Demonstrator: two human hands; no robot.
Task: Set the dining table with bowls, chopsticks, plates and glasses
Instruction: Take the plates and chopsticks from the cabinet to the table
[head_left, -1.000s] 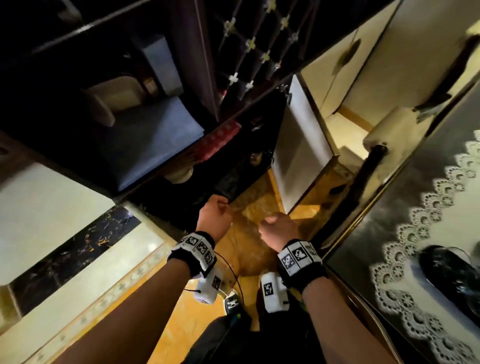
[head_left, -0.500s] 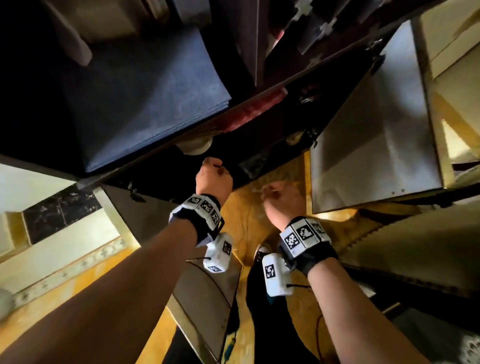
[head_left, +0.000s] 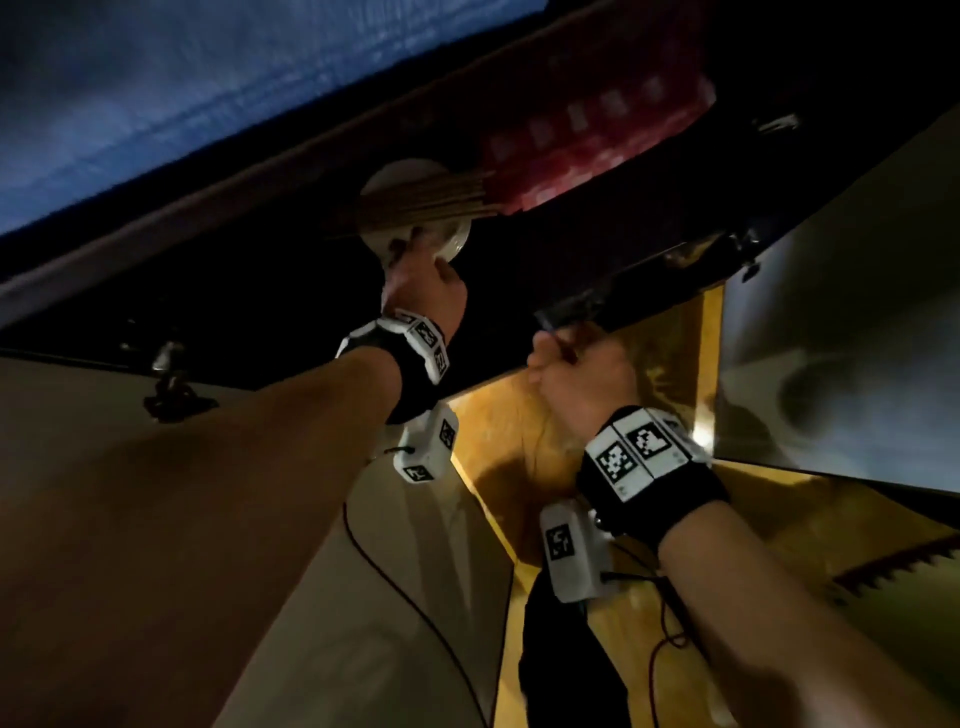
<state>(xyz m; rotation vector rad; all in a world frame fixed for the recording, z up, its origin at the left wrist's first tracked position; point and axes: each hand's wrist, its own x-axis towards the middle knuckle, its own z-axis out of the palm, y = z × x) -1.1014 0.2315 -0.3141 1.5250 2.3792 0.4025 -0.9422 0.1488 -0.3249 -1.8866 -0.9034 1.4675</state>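
A white bowl (head_left: 449, 240) sits on a dark shelf inside a low cabinet. A bundle of brown chopsticks (head_left: 431, 200) lies across its top. My left hand (head_left: 423, 291) reaches into the cabinet, and its curled fingers grip the bowl's near rim. My right hand (head_left: 582, 379) hovers at the shelf's front edge, to the right of and lower than the left. Its fingers are curled, and a thin dark stick (head_left: 556, 338) seems to be pinched at the thumb. The rest of the shelf lies in deep shadow.
A red patterned box (head_left: 587, 150) lies on the shelf right of the bowl. Open cabinet doors stand at the right (head_left: 841, 338) and lower left (head_left: 363, 597). A blue-grey cushion (head_left: 156, 93) lies above the cabinet. Yellow floor (head_left: 519, 447) shows below.
The view has dropped closer to the cabinet. My left hand has moved deeper onto the shelf and taken hold of the white bowl's rim. My right hand has stayed at the shelf edge.
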